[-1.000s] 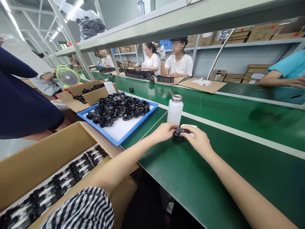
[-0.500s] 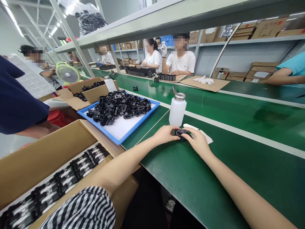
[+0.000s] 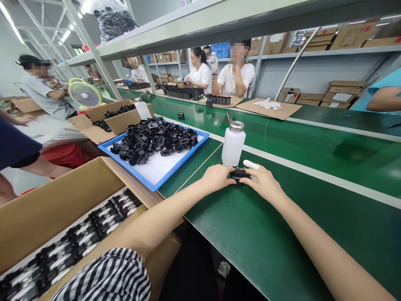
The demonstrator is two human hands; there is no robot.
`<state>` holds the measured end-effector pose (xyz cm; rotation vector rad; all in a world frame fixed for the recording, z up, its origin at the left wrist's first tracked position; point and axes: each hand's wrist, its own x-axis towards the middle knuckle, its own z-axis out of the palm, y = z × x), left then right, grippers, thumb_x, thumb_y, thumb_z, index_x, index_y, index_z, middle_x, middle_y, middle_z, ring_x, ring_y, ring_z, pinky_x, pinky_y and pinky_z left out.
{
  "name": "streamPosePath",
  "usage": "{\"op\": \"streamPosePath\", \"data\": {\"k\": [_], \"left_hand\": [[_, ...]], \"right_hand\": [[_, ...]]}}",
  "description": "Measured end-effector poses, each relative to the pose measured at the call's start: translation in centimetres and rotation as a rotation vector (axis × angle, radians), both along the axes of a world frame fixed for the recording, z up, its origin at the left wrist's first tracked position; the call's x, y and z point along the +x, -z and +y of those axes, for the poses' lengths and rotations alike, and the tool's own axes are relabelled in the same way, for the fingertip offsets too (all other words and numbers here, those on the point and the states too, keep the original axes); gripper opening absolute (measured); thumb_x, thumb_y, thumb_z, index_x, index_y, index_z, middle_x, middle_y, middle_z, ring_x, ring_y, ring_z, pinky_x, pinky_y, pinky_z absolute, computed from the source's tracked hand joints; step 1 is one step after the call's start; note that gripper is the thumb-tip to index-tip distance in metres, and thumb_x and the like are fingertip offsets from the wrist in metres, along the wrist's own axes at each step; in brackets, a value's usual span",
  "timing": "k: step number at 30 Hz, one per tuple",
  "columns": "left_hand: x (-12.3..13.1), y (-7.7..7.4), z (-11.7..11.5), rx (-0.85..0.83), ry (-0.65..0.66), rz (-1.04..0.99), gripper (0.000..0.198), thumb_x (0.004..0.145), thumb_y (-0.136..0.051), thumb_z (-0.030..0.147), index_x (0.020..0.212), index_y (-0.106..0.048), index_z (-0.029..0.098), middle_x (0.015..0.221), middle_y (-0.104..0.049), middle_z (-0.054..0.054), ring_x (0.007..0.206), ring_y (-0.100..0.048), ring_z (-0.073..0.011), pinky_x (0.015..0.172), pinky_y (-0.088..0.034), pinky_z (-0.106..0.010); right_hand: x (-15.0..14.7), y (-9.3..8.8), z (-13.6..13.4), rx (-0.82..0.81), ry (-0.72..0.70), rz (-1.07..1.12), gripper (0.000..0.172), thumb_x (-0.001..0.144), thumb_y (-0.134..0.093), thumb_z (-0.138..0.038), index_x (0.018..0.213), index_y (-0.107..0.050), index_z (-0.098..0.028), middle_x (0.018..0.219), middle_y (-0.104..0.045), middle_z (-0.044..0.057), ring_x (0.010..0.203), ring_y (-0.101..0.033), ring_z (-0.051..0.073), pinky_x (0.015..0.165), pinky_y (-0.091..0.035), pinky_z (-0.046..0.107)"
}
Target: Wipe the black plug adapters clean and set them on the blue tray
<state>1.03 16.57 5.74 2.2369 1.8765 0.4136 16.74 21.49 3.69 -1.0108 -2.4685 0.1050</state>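
Note:
My left hand (image 3: 217,175) and my right hand (image 3: 265,182) hold a small black plug adapter (image 3: 239,174) between them, low over the green bench. Fingers and thumbs pinch it from both sides, and its upper face carries small prongs. Directly behind it stands a white dispenser bottle (image 3: 233,144), its metal lid flipped up. A white cloth-like item (image 3: 251,164) lies behind my right hand and is mostly covered by it. To the left, a blue-rimmed tray (image 3: 175,168) bears a heap of loose black plug parts (image 3: 156,140).
An open carton (image 3: 56,209) at lower left holds rows of black parts with white pieces. Behind the tray is another carton (image 3: 117,125) of black parts. A green conveyor belt (image 3: 282,142) runs beyond the bench, a shelf (image 3: 188,25) overhead. Several people sit opposite; one stands at left.
My right hand has shifted slightly, covering more of the white item, while both hands keep hold of the adapter. The person opposite has raised an arm to the face; the person at left has moved.

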Motion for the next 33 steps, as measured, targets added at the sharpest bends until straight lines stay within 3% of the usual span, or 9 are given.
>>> {"op": "streamPosePath", "data": {"k": [5, 9, 12, 16, 21, 33], "left_hand": [[-0.3, -0.9, 0.8, -0.047, 0.106, 0.034, 0.019, 0.063, -0.056, 0.033, 0.07, -0.059, 0.016, 0.057, -0.053, -0.001, 0.055, -0.048, -0.0149, 0.046, -0.029, -0.021], [-0.8, -2.1, 2.0, -0.214, 0.186, -0.03, 0.02, 0.06, -0.058, 0.033, 0.056, -0.056, 0.014, 0.045, -0.045, 0.003, 0.047, -0.042, -0.01, 0.044, -0.026, -0.02], [-0.6, -3.0, 3.1, -0.359, 0.147, -0.099, 0.017, 0.054, -0.063, 0.029, 0.059, -0.057, 0.014, 0.046, -0.048, 0.004, 0.048, -0.045, -0.0092, 0.046, -0.029, -0.018], [0.4, -3.8, 4.0, -0.52, 0.041, -0.03, 0.02, 0.048, -0.066, 0.024, 0.06, -0.056, 0.013, 0.045, -0.05, 0.003, 0.05, -0.049, -0.0106, 0.049, -0.033, -0.018], [1.4, -4.5, 4.4, -0.547, -0.018, 0.136, 0.021, 0.048, -0.066, 0.023, 0.064, -0.057, 0.014, 0.045, -0.052, 0.001, 0.052, -0.05, -0.0134, 0.054, -0.037, -0.023], [2.5, -5.9, 3.1, -0.443, 0.064, 0.326, 0.033, 0.051, -0.066, 0.023, 0.081, -0.058, 0.012, 0.071, -0.057, -0.007, 0.068, -0.053, -0.0212, 0.055, -0.041, -0.027]], "right_hand": [[-0.3, -0.6, 0.5, -0.183, 0.039, -0.075, 0.022, 0.065, -0.051, -0.039, 0.08, -0.061, -0.027, 0.093, -0.056, 0.005, 0.093, -0.046, 0.026, 0.068, -0.04, 0.042], [-0.9, -2.4, 0.5, -0.242, 0.085, -0.238, 0.021, 0.064, -0.051, -0.04, 0.078, -0.06, -0.027, 0.09, -0.055, 0.004, 0.094, -0.043, 0.027, 0.068, -0.036, 0.043], [-1.6, -4.0, 0.5, -0.302, 0.109, -0.384, 0.021, 0.061, -0.055, -0.039, 0.073, -0.059, -0.022, 0.084, -0.054, 0.006, 0.092, -0.041, 0.027, 0.067, -0.033, 0.042], [-2.4, -5.2, 0.9, -0.346, 0.094, -0.478, 0.019, 0.059, -0.058, -0.034, 0.071, -0.058, -0.02, 0.077, -0.053, 0.007, 0.089, -0.041, 0.026, 0.068, -0.03, 0.042], [-2.4, -4.9, 1.1, -0.375, 0.075, -0.484, 0.017, 0.059, -0.057, -0.035, 0.069, -0.058, -0.021, 0.076, -0.053, 0.005, 0.09, -0.04, 0.025, 0.072, -0.027, 0.045], [-2.1, -3.6, 1.0, -0.321, 0.052, -0.432, 0.017, 0.06, -0.057, -0.033, 0.072, -0.057, -0.021, 0.08, -0.055, 0.004, 0.089, -0.044, 0.026, 0.072, -0.028, 0.043]]}}
